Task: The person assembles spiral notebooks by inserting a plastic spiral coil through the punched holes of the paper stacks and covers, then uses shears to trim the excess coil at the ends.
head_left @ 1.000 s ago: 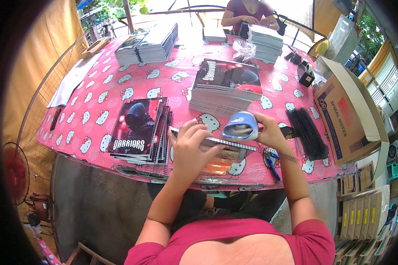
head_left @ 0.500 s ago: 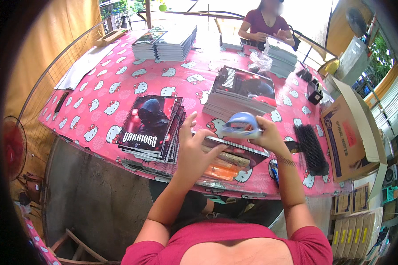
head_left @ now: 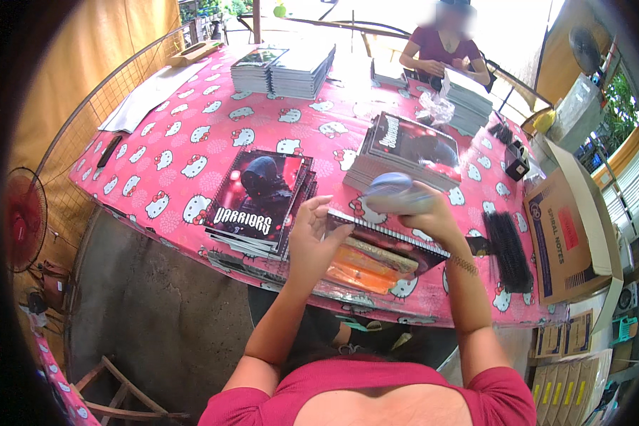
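My left hand (head_left: 311, 231) grips the left end of a dark spiral notebook (head_left: 426, 257), with the thumb on its near side and the other fingers raised beyond. The notebook's black coil runs along its upper edge. Over the coil's right part, my right hand (head_left: 429, 213) is closed on a blue-grey hand tool (head_left: 396, 193), smeared by motion, so its kind is unclear. Just in front of the notebook are a brownish bar (head_left: 376, 254) and something bright orange (head_left: 362, 268). To the left lies a stack of finished-looking notebooks (head_left: 259, 192) with a hooded figure on the cover.
Beyond my hands stands a taller stack of notebooks (head_left: 412, 149). Black plastic coils (head_left: 508, 252) lie at right, beside an open cardboard box (head_left: 571, 231). More book stacks (head_left: 284, 74) stand at the far side. A co-worker (head_left: 447, 57) sits across the pink table (head_left: 160, 181).
The whole view has shifted slightly, moving the table's things rightward in the picture. The blurred tool in my right hand has turned, staying over the coil. My left hand keeps its grip on the notebook.
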A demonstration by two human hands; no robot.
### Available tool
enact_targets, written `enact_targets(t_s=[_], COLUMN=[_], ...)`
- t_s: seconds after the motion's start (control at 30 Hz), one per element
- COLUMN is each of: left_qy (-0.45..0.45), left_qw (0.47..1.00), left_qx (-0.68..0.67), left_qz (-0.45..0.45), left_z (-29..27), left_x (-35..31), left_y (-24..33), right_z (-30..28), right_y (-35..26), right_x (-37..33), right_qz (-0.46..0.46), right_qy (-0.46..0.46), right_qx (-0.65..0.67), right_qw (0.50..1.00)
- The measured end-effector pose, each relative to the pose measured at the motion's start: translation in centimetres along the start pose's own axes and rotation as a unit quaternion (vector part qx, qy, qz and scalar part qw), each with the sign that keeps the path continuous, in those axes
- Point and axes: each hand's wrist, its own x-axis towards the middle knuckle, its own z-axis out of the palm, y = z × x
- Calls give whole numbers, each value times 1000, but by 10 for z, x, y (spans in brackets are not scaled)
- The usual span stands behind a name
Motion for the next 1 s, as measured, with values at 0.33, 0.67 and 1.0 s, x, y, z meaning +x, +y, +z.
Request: enact_targets(t_s=[0.33, 0.67, 1.0], left_qy=[21, -71, -144], left_qw=[999, 997, 872], left_qx=[46, 23, 273], left_qz=[-12, 5, 381], left_z=[-18, 0, 23], left_x=[0, 22, -35], left_y=[-14, 23, 94], right_z=[16, 5, -19], right_y=[2, 82, 81], right_x=[13, -83, -216], right_qz=[-16, -68, 217], right_qy=[-61, 147, 171], right_qx=[7, -437, -473], right_qw=[998, 884, 837])
